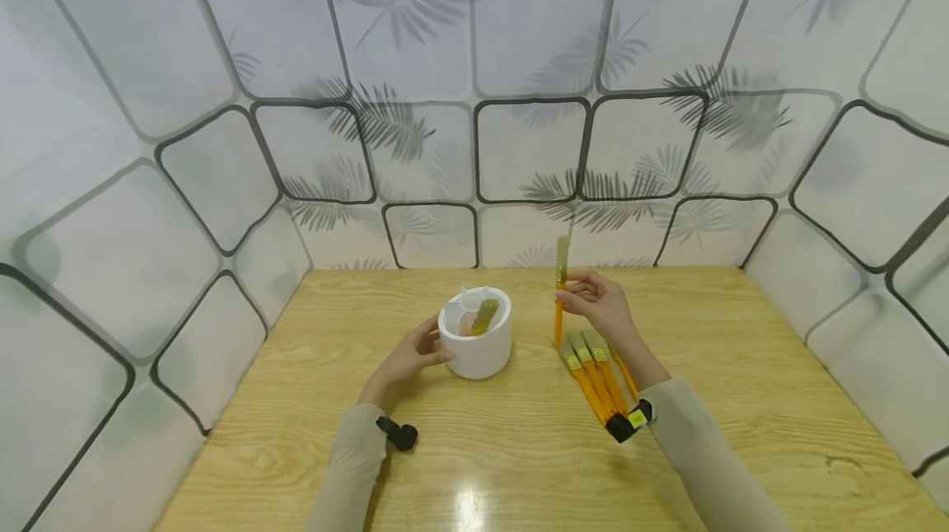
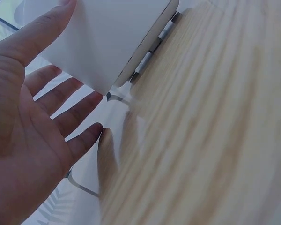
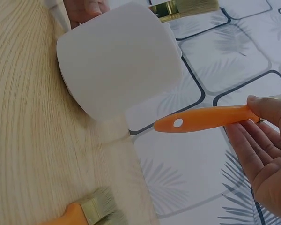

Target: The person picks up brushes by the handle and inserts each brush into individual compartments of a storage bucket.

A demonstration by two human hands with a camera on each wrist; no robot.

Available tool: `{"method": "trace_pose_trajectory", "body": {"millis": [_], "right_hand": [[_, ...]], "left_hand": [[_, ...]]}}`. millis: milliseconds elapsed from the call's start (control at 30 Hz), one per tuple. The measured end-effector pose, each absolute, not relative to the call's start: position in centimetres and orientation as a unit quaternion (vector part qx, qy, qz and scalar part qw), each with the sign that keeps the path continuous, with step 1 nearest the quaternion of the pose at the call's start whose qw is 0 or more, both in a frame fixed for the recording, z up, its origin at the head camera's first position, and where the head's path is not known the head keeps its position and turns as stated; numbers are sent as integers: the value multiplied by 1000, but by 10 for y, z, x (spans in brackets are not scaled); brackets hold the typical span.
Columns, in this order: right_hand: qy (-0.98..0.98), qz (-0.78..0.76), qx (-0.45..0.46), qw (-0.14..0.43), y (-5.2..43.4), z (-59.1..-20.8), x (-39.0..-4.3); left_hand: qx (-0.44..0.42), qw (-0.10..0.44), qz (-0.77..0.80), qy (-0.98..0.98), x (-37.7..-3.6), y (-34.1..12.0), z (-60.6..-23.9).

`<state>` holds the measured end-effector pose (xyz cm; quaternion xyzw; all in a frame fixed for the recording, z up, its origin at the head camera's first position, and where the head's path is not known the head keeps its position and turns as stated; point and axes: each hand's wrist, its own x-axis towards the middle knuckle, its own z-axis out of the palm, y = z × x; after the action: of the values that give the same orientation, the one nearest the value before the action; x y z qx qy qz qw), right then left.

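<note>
The white container [image 1: 478, 357] stands on the table [image 1: 460, 441] and is touched at its left side by the left hand [image 1: 404, 357], whose thumb and fingers are spread loosely about the wall. Inside it, a single brush [image 1: 485, 316] is seated bristles up, tilted to the right. To the right, apart from the container, the orange-handled paintbrush [image 1: 560, 285] is held upright, bristles up, pinched between thumb and fingers of the right hand [image 1: 599, 301]. Further right, the remaining brushes [image 1: 593, 382] are laid side by side on the table. The step in hand is judged to be the transfer of one paintbrush; a leftward shift over the rim, then handle-first lowering, appears to be called for, with the container kept steady.
</note>
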<state>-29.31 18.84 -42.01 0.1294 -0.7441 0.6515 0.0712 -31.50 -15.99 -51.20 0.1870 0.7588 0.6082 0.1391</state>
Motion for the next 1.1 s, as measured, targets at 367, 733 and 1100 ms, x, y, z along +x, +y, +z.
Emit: {"method": "trace_pose_trajectory", "body": {"millis": [367, 733, 1100], "right_hand": [[-746, 647, 132, 85, 181, -416, -297], [-743, 652, 129, 81, 171, -399, -291], [-748, 646, 132, 73, 160, -384, -282]], "left_hand": [[186, 115, 584, 781, -314, -160, -513], [192, 115, 584, 780, -315, -161, -512], [177, 110, 596, 776, -312, -160, -508]]}}
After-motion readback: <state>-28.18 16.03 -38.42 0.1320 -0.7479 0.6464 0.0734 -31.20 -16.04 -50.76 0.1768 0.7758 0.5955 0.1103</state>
